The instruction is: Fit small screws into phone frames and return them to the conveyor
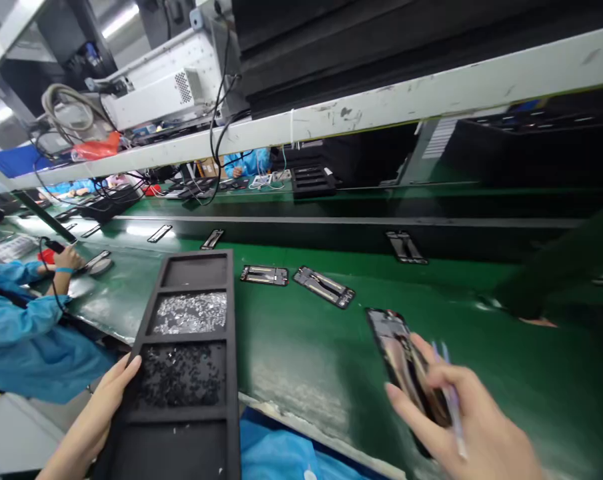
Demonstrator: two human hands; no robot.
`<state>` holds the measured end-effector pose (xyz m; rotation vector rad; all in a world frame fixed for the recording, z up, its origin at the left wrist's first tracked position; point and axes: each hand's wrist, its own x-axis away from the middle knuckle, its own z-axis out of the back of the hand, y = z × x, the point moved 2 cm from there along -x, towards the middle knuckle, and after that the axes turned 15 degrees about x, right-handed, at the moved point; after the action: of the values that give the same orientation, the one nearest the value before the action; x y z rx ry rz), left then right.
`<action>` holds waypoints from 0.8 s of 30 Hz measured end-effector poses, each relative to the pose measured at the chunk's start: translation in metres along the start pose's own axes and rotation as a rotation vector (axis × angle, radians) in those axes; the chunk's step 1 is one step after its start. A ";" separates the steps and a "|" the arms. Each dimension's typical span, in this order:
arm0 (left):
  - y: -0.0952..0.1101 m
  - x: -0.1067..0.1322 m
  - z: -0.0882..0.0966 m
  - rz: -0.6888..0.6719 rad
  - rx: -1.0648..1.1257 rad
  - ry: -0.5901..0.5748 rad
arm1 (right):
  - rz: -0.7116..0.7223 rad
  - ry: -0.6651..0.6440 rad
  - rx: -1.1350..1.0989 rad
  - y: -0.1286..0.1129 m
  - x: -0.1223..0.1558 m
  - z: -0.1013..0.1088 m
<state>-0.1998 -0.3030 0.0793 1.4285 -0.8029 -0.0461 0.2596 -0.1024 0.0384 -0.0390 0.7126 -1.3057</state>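
Observation:
My left hand grips the edge of a black foam tray with several compartments. One compartment holds silvery bits, and the one below it holds small black bits. My right hand holds a black-edged phone frame tilted above a green conveyor belt. Between the same fingers lies a slim pale blue tool, possibly a pen or tweezers. Several dark phone frames lie on the belt beyond the tray.
A co-worker in a blue smock sits at the left, one hand on the belt. A white shelf beam carries equipment and cables overhead. Blue cloth lies below the belt's near edge.

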 end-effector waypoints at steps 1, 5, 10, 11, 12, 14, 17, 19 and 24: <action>-0.010 0.007 0.000 0.015 0.066 0.072 | 0.027 -0.035 -0.010 -0.007 -0.007 -0.005; -0.038 0.017 -0.018 -0.010 0.234 0.284 | 0.165 -0.096 0.013 -0.025 -0.021 -0.022; -0.074 0.021 -0.046 -0.022 0.348 0.385 | 0.241 -0.081 0.037 -0.026 -0.014 -0.023; -0.083 0.025 -0.052 -0.014 0.368 0.393 | 0.256 -0.075 0.044 -0.025 -0.012 -0.021; -0.091 0.030 -0.058 -0.006 0.387 0.399 | 0.275 -0.061 0.051 -0.025 -0.010 -0.019; -0.108 0.042 -0.070 0.005 0.425 0.403 | 0.303 -0.027 0.064 -0.025 -0.005 -0.014; -0.128 0.060 -0.090 0.014 0.477 0.401 | 0.292 -0.009 0.071 -0.026 0.000 -0.009; -0.139 0.071 -0.104 0.027 0.501 0.378 | 0.270 -0.015 0.070 -0.026 0.002 -0.007; -0.159 0.095 -0.139 0.115 0.523 0.208 | 0.203 -0.050 0.109 -0.010 -0.006 -0.003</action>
<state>0.0101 -0.2594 -0.0077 1.8363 -0.7522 0.4225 0.2488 -0.0990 0.0425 0.0865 0.5866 -1.1429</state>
